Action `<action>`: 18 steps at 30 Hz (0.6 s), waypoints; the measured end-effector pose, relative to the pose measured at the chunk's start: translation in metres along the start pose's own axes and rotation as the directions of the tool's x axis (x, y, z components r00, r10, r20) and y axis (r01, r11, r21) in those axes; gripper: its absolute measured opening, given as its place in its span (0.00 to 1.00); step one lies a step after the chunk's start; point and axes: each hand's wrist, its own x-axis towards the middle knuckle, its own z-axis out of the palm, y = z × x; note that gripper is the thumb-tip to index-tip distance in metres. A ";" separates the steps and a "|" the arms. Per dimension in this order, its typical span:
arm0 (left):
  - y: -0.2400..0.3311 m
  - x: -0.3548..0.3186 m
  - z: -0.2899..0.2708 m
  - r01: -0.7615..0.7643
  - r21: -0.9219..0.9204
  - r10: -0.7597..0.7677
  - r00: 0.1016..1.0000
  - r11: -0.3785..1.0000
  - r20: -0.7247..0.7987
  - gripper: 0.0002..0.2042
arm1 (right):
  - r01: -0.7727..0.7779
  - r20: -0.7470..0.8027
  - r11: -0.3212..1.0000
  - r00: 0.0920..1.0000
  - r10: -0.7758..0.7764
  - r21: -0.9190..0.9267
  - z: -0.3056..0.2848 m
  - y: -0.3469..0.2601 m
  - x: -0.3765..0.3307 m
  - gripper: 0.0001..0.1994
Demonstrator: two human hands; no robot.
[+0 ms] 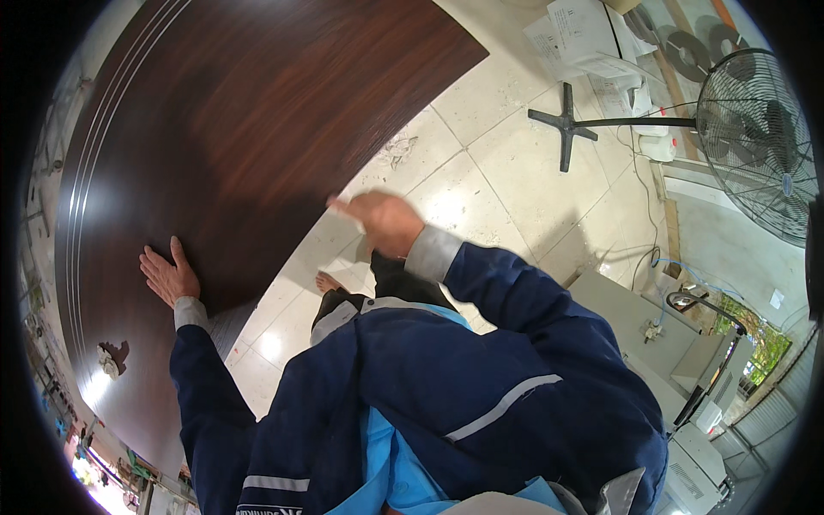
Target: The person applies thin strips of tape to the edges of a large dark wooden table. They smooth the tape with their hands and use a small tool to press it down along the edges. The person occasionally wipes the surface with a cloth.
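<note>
A large dark brown wood-grain panel (257, 129) with thin pale lines along its far left side fills the left of the head view. Flat on its surface lies my left hand (172, 273), fingers stretched and holding nothing. My right hand (384, 221) is beside the panel's right edge, with a finger pointing toward that edge. Motion blurs it, and whether it holds anything is not visible. A small crumpled pale wad (109, 360) rests on the panel, nearer to me than my left hand.
A black standing fan (760, 142) with a cross-shaped base (564, 127) stands at the right on the tiled floor (506, 189). Debris (399, 150) lies beside the panel. White boxes (584, 34) are at the far right, and a grey cabinet-like machine (627, 322) is near my right side.
</note>
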 end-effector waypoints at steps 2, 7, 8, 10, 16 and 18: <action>-0.001 0.001 0.001 0.017 0.011 -0.017 1.000 1.000 0.009 0.48 | 0.025 -0.203 0.997 0.978 -0.040 -0.077 -0.013 0.005 -0.003 0.25; -0.004 -0.001 0.005 -0.008 -0.006 0.007 1.000 1.000 -0.018 0.48 | -0.560 -0.778 0.809 0.584 0.230 -0.181 -0.154 0.111 0.003 0.22; -0.005 -0.001 0.005 -0.029 -0.028 0.027 0.998 0.999 -0.051 0.48 | -0.549 -0.764 0.829 0.578 0.286 -0.105 -0.164 0.120 0.004 0.23; -0.005 -0.001 0.004 -0.007 0.007 0.008 1.000 1.000 -0.019 0.48 | -0.503 -0.701 0.818 0.689 0.184 -0.280 -0.147 0.125 0.004 0.25; -0.004 0.001 0.002 -0.018 0.004 0.018 0.999 1.000 -0.035 0.47 | -0.187 -0.400 0.965 0.911 0.099 -0.186 -0.088 0.085 -0.002 0.23; -0.005 0.001 0.002 -0.022 0.002 0.022 0.999 1.000 -0.031 0.47 | -0.312 -0.736 0.932 0.673 0.078 -0.186 -0.131 0.114 0.005 0.24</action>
